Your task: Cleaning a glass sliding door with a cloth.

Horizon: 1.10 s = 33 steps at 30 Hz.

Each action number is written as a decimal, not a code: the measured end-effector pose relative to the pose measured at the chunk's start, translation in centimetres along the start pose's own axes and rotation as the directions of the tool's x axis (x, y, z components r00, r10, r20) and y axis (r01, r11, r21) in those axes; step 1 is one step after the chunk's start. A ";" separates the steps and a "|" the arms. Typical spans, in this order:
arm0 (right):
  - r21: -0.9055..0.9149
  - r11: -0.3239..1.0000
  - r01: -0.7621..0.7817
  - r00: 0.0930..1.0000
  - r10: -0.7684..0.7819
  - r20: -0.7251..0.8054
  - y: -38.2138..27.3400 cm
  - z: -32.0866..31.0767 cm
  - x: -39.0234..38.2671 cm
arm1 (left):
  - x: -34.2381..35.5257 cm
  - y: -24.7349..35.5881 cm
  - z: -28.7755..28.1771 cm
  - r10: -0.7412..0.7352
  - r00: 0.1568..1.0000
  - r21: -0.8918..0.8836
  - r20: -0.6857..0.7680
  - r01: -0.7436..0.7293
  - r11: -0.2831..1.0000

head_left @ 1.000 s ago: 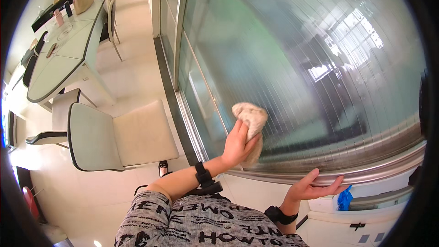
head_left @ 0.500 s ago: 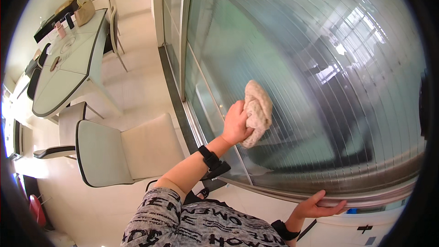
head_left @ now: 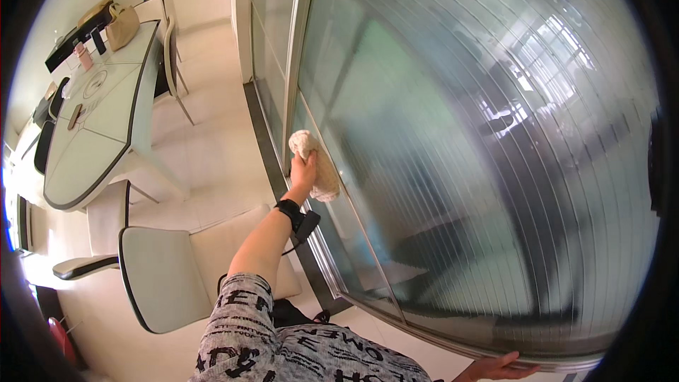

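Note:
My left hand (head_left: 303,173) grips a crumpled cream cloth (head_left: 325,178), pressed against the left side of the ribbed glass panel (head_left: 460,184) by its thin vertical strip and metal frame. A black band with a small box (head_left: 296,219) is on that wrist. My right hand (head_left: 495,369), partly cut off at the lower edge, lies with fingers apart against the curved metal rail (head_left: 467,344) along the panel's bottom.
At left stand a pale chair (head_left: 166,279) close beside my left arm and an oval table (head_left: 99,155) carrying a tan bag (head_left: 122,28), bottles and other items, with more chairs around it. A dark threshold strip (head_left: 262,134) runs along the glass.
My left hand and the cloth have moved up and left across the glass from its lower middle toward the frame. My right hand has dropped lower in the view, still on the rail.

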State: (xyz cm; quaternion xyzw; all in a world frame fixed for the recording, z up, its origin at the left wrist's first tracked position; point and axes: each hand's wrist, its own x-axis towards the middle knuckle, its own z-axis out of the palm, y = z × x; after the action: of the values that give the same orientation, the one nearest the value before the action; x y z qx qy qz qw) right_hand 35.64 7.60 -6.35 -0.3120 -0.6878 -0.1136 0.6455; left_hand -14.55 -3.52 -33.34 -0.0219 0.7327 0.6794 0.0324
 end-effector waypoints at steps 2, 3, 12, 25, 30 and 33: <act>0.017 1.000 -0.019 1.000 0.019 -0.018 -0.6 0.9 0.1 | 4.2 -0.1 -1.1 -0.011 1.000 -0.041 -0.003 0.010 0.999; 0.015 1.000 -0.028 0.999 0.028 -0.045 -0.4 1.0 0.0 | 6.0 0.1 -0.7 -0.064 0.998 -0.075 -0.022 0.062 0.995; -0.045 0.996 -0.081 0.995 0.078 -0.055 -0.4 1.8 0.1 | 18.5 1.3 1.7 -0.081 0.996 0.048 -0.029 0.082 0.995; 0.003 0.989 -0.145 0.987 0.145 -0.075 0.4 1.3 -0.2 | 18.8 24.1 -0.1 0.172 0.984 -0.359 0.034 -0.149 0.921; -0.073 0.976 -0.203 0.978 0.206 0.026 -0.4 -0.7 -0.6 | 15.8 37.8 -0.8 0.393 0.919 -0.365 0.030 -0.356 0.860; -0.282 0.959 0.043 0.999 -0.037 0.028 1.3 -1.0 -1.6 | 14.8 45.6 -2.3 0.553 0.831 -0.188 -0.064 -0.555 0.811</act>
State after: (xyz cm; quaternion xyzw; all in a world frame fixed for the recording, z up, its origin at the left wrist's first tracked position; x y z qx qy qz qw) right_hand 37.18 7.64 -8.05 -0.3881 -0.6781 -0.2200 0.5841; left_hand -32.78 -2.18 11.01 0.1872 0.6358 0.7289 -0.1713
